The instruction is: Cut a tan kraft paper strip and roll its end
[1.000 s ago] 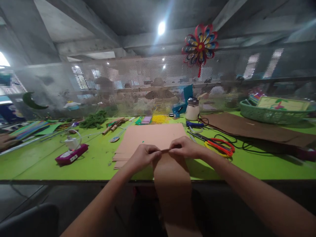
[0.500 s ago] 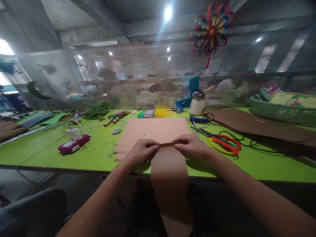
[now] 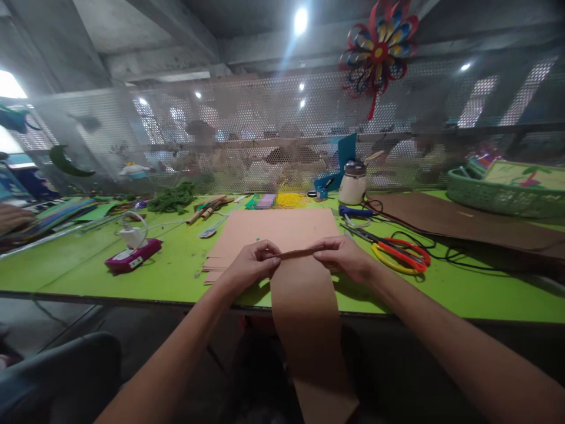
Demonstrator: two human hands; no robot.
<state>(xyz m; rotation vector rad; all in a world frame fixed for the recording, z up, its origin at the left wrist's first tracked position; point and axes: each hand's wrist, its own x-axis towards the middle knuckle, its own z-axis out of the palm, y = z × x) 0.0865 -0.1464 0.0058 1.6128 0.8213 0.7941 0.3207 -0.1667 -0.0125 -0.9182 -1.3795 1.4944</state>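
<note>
A long strip of brown paper [image 3: 304, 300] hangs from my fingers over the table's front edge, its lower end down by my lap. Its top edge is folded or rolled into a narrow band. My left hand [image 3: 255, 262] pinches the left end of that band between thumb and fingers. At the right end, my right hand [image 3: 342, 257] grips it the same way. Both hands are just above the near part of a stack of light brown paper sheets [image 3: 282, 227], which lies on the green table [image 3: 176, 253].
Right of the stack lie red-and-yellow-handled scissors [image 3: 399, 254] and a blue-handled tool [image 3: 355, 212] with a black cord. A jar [image 3: 353, 182] stands behind. Dark brown sheets [image 3: 459, 227] and a green basket [image 3: 507, 197] are farther right. A purple power strip [image 3: 133, 257] sits left. Another person's hand [image 3: 15, 219] shows far left.
My hands have moved slightly apart along the folded top edge, so more of the band shows between them. The strip's hanging end has swung a little to the right.
</note>
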